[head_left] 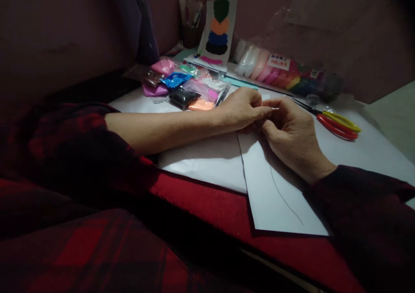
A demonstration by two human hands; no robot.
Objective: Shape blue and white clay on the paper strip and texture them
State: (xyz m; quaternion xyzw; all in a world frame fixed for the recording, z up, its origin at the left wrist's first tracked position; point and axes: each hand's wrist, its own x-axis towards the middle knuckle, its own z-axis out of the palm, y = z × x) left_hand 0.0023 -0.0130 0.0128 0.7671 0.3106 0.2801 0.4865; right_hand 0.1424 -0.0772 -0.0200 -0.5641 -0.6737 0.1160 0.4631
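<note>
Packets of colored clay (184, 95) lie on white paper left of the hands. Left hand (241, 106), fingers bent, meets right hand (290, 131) at the fingertips, over a narrow white sheet (259, 193) marked with a curved line. Right hand curled, thumb toward fingers; whether either grips anything, cannot tell. Scissors (339, 124), red and yellow handles, rest right of the hands.

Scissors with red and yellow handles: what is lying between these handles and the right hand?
Only bare white paper shows between the scissors handles and the right hand, in the head view.
</note>
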